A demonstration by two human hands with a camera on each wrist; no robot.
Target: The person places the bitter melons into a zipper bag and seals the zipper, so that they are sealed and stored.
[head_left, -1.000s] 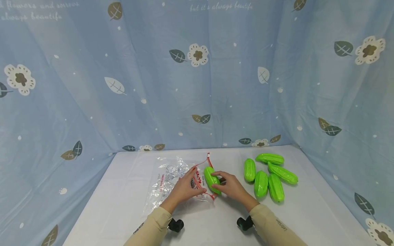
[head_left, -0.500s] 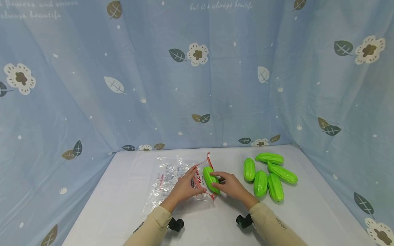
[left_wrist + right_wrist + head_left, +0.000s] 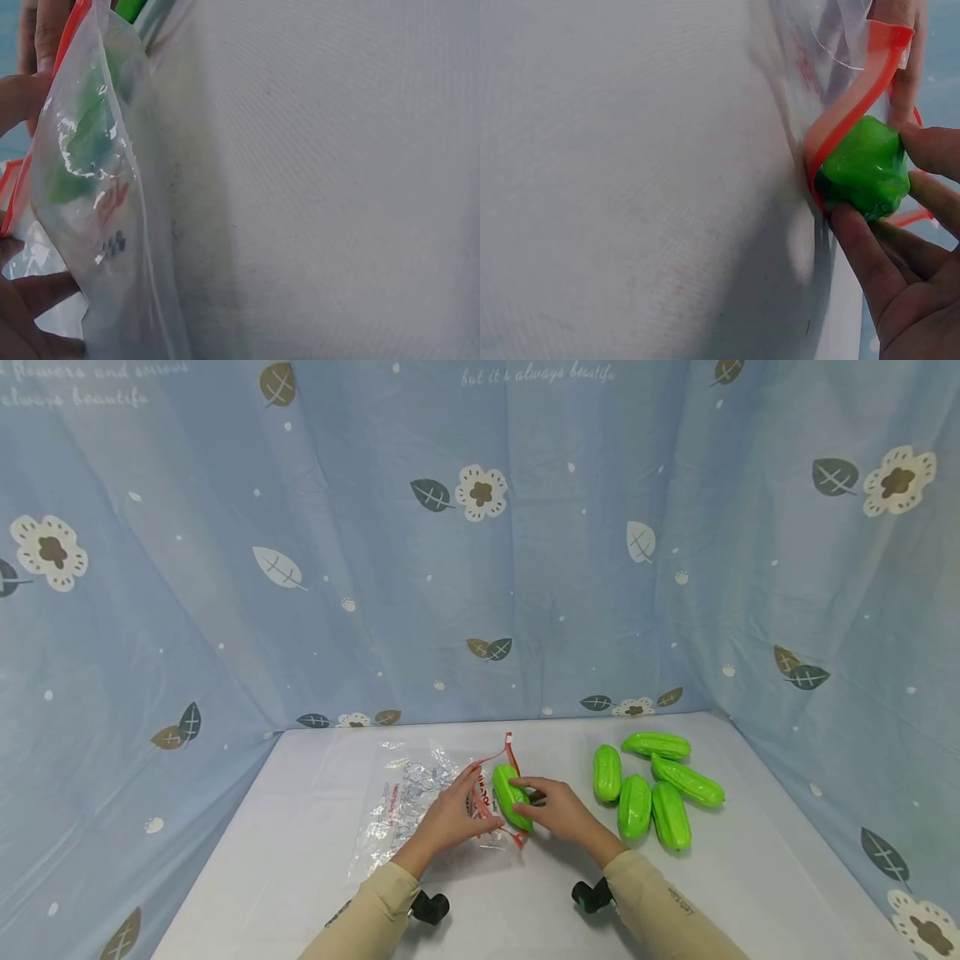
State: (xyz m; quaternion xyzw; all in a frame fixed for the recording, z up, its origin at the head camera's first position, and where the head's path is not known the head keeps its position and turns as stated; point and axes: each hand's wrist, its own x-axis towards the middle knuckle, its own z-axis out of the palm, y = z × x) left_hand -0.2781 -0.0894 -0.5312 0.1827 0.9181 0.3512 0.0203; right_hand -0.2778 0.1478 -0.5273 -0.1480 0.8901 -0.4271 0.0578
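In the head view a clear zip bag point(image 3: 393, 806) with a red-edged mouth lies on the table. My left hand point(image 3: 448, 817) holds that mouth apart, thumb at the near edge and fingers at the far edge. My right hand point(image 3: 561, 810) pinches a shiny, ribbed green cucumber point(image 3: 510, 797) between thumb and fingers, right at the mouth. In the right wrist view one end of this cucumber point(image 3: 866, 169) stands beyond the red strip point(image 3: 862, 94). The left wrist view shows its green blurred through the plastic point(image 3: 90, 142); some left fingertips are hidden by the bag.
Several more green cucumbers point(image 3: 635, 807) lie grouped on the white table point(image 3: 300, 860), right of my right hand. A blue patterned curtain point(image 3: 480, 568) hangs behind and beside the table. Black wrist-camera mounts point(image 3: 430, 908) hang below both sleeves.
My right hand has shifted slightly left, taking the cucumber a little further into the bag's mouth. My left hand and the other cucumbers have stayed in place.
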